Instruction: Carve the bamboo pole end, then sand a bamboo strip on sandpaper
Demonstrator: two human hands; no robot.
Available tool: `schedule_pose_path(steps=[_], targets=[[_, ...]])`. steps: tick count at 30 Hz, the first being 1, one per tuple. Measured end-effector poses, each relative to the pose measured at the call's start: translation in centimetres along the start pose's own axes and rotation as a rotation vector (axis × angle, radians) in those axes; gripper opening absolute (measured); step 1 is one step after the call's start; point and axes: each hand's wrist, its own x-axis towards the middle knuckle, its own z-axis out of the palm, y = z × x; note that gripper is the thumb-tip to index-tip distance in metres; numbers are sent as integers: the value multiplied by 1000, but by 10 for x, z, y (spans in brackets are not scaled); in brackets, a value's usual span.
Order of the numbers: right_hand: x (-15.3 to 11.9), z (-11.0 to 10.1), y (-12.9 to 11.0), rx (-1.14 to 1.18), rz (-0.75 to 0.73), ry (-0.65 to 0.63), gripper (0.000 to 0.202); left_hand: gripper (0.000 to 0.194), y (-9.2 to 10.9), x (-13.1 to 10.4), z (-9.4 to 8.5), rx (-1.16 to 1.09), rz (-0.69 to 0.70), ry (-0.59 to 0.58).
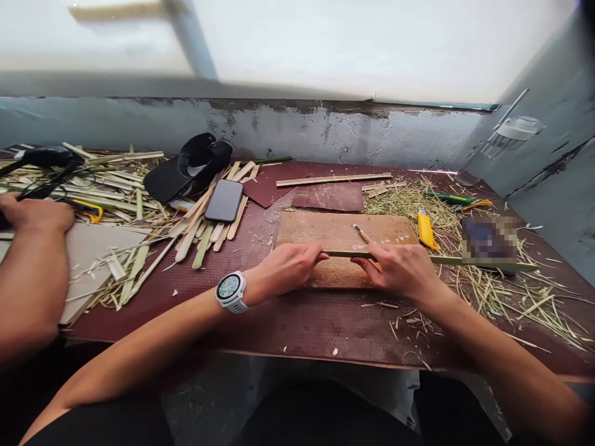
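My left hand (290,266) grips the left end of a long thin green bamboo strip (348,254) that lies across a brown wooden board (334,232). My right hand (400,267) pinches the same strip farther right, and a small blade or tool (361,233) sticks up from its fingers. The strip runs on to the right over bamboo shavings. A white watch (231,291) is on my left wrist.
A co-worker's arm and hand (32,214) rest at the left on a grey board (93,248). Cut bamboo slats (204,226), a phone (225,200), a black cap (188,167) and yellow utility knives (425,230) lie on the dark red table (302,322). Shavings (506,291) cover the right side.
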Motion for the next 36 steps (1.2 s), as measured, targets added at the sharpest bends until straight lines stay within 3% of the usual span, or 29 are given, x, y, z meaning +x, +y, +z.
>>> schedule_pose_path(steps=[5,9,15,20,27,36], targets=[[0,-3,-4,-9,68,8,56,42,0,5,0,-21,-121,47],[1,-2,4,14,26,-24,57,37,-2,9,-6,-135,-180,81],[3,-1,14,62,69,-59,56,15,-8,7,-7,-390,-177,137],[4,-3,11,82,103,-36,59,20,-7,7,-4,-468,-195,232],[-1,-8,-9,57,194,-63,66,20,3,4,-1,-249,-255,410],[-10,-13,-24,-32,208,13,61,24,3,2,11,106,-120,486]])
